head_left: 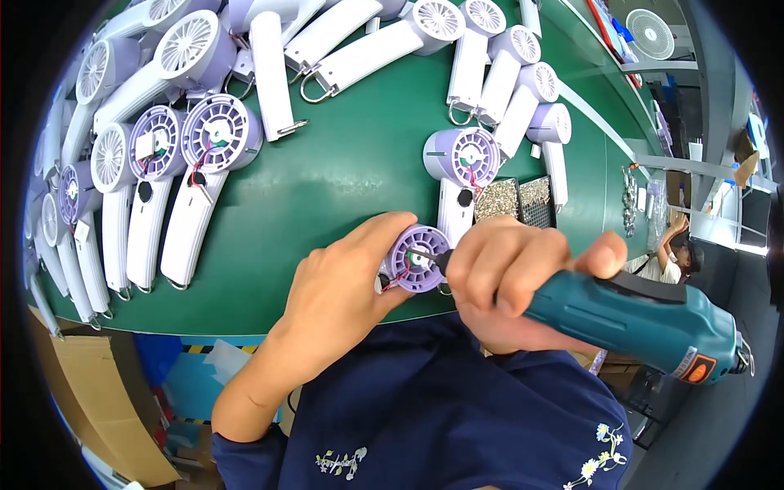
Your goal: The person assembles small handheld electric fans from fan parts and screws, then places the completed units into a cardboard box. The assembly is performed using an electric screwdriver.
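My left hand is closed around the head of a purple handheld fan, steadying it at the table's front edge. Its open round housing faces up, with red wires and a small green part inside. In my right hand is a teal electric screwdriver, its dark tip reaching into the fan's housing. Just beyond stands another open fan with a white handle, also showing red wires. Beside that fan lies a black tray with small screws in its compartments.
Several white and purple fans crowd the left side of the green table, and more line its far side. A cardboard box stands below the left edge. At far right, another person sits near plastic bags.
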`<state>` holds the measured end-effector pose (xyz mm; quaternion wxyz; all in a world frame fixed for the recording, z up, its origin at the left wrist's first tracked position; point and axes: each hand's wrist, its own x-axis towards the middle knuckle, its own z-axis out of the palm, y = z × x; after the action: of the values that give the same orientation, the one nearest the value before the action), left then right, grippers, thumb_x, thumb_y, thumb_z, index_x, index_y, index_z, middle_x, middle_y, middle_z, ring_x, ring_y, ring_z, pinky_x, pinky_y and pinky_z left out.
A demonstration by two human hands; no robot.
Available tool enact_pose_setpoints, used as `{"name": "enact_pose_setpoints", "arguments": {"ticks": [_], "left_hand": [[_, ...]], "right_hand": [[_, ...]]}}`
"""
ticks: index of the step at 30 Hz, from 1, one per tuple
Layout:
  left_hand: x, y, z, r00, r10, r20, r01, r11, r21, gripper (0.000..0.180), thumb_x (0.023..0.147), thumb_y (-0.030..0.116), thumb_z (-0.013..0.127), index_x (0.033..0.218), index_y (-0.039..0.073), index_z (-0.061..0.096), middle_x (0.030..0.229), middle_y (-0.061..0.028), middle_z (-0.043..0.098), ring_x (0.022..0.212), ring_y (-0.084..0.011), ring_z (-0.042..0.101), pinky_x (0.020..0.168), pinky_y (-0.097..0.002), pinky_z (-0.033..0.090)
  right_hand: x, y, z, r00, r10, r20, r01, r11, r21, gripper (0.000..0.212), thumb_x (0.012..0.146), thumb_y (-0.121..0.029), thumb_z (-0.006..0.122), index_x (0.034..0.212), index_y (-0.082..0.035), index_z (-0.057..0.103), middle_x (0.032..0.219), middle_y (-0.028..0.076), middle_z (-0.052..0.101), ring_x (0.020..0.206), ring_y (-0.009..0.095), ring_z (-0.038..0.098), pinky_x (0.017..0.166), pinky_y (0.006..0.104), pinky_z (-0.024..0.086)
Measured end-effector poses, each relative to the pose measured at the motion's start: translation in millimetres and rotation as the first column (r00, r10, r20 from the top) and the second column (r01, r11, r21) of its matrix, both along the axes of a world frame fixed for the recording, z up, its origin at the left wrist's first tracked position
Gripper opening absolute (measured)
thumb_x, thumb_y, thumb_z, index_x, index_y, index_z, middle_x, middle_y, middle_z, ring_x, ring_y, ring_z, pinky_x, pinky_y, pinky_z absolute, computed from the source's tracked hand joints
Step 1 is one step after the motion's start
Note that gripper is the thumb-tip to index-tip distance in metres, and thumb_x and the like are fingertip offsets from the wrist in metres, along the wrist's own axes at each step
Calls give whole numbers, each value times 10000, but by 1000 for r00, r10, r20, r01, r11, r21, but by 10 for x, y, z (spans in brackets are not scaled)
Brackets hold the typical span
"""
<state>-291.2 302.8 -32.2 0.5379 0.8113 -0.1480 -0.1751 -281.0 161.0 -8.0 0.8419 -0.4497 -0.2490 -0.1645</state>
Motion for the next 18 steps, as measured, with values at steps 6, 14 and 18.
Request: {"name": "enact_pose_setpoints", "arguments": {"ticks": [6,14,18], "left_hand": [[145,27,25,1000,7,21,-7,1000,-18,554,717,105,772,1212,61,527,1146,-123,628,890,-367,644,730,-433,531],[32,78,-102,999,-43,-33,43,999,6,542,780,222,714,1254,113,475,1259,-99,572,939,-366,639,733,-465,547],[-104,31,-53,994,-84,-68,85,996,14,568,792,243,706,1285,111,456,1332,-73,526,925,-375,643,731,-467,551]], "right_hand": [[244,-112,-66,975,223,12,-221,971,-86,633,856,-672,525,1280,-232,357,497,16,380,309,141,348,295,277,292],[118,101,-275,973,223,-53,-222,974,35,183,939,-186,528,1031,-33,568,643,111,598,517,216,526,505,331,423],[189,-161,-325,857,510,72,-500,858,-121,397,876,-100,657,1202,-63,434,805,151,597,680,253,568,640,387,464]]}}
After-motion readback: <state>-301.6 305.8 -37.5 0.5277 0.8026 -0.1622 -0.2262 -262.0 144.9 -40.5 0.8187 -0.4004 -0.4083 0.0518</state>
